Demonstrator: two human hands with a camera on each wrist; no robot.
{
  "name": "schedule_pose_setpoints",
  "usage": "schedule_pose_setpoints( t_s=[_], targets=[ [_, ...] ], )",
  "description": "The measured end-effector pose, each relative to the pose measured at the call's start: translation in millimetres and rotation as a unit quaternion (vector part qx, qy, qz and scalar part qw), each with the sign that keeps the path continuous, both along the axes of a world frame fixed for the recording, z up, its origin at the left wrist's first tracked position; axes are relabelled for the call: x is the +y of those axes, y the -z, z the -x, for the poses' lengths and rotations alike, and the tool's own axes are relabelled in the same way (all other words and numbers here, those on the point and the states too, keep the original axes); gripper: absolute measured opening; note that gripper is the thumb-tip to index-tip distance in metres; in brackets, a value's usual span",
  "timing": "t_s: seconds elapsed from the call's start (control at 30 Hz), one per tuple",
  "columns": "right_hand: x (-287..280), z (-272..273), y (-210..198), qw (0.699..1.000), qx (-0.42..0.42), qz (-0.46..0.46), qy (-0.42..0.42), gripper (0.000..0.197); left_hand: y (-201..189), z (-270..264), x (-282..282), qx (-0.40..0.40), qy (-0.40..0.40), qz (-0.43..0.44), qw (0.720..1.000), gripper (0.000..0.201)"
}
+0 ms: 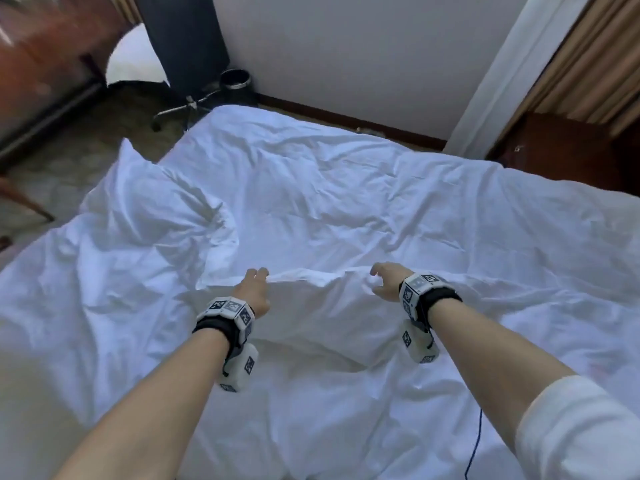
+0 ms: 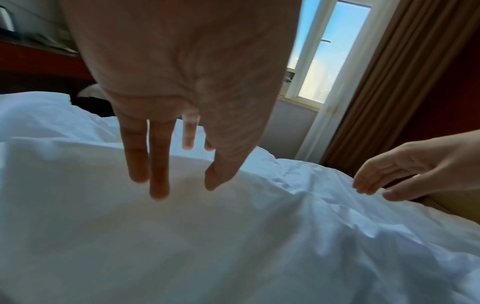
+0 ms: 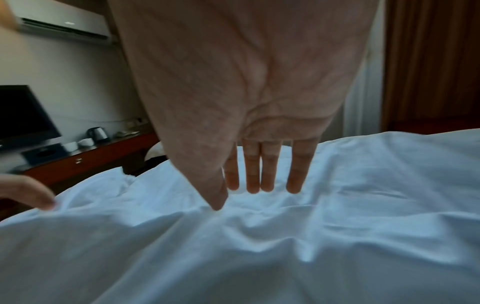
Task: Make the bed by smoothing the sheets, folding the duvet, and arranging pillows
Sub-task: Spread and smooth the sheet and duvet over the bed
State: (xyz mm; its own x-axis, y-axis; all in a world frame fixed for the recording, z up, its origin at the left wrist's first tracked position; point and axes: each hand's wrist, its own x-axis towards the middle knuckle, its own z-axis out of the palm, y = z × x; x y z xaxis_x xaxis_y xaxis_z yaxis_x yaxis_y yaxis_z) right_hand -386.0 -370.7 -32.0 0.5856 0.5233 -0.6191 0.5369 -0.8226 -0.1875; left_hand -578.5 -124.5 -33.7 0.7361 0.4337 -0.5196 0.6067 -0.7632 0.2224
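Note:
A rumpled white duvet (image 1: 346,209) covers the whole bed. A folded edge of it (image 1: 301,280) runs across the middle, between my hands. My left hand (image 1: 258,282) hovers at the left end of that edge, fingers straight and holding nothing; in the left wrist view the left hand (image 2: 182,185) hangs just above the cloth. My right hand (image 1: 375,281) is at the right end, fingers loosely spread, the thumb tip touching a crease under the right hand (image 3: 239,197). A puffed white corner (image 1: 145,188) rises at the bed's left; pillow or duvet, I cannot tell.
Beyond the bed's far left corner stand a dark office chair (image 1: 187,46) and a black bin (image 1: 235,81). A wooden desk (image 1: 41,64) lines the left wall. Brown curtains (image 1: 588,64) and a dark wooden cabinet (image 1: 561,147) are at the right. A blue cable (image 1: 474,441) lies near me.

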Motion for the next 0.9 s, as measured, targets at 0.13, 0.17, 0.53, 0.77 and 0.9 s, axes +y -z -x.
schedule_pose_setpoints(
  t_s=[0.13,0.17,0.53,0.77,0.9],
  targets=[
    [71.7,24.9,34.5,0.996,0.021,-0.031,-0.078,0.083,24.0,23.6,35.6,0.027,-0.030,-0.009,0.999,0.070],
    [84.3,32.4,42.0,0.995,0.021,-0.034,-0.095,0.090,30.6,28.7,40.0,0.034,-0.028,-0.016,0.999,0.071],
    [67.7,45.2,13.0,0.996,-0.074,-0.003,-0.041,0.025,14.8,-13.5,57.1,-0.076,0.007,-0.048,0.996,0.013],
    [30.8,-36.6,-108.0,0.951,-0.287,-0.083,0.076,0.022,-86.7,-140.1,27.4,-0.383,-0.053,0.041,0.921,0.028],
    [24.8,-61.3,-104.0,0.950,-0.273,-0.045,0.142,0.037,-86.9,-144.4,20.3,-0.333,0.026,0.091,0.938,0.069]
  ],
)
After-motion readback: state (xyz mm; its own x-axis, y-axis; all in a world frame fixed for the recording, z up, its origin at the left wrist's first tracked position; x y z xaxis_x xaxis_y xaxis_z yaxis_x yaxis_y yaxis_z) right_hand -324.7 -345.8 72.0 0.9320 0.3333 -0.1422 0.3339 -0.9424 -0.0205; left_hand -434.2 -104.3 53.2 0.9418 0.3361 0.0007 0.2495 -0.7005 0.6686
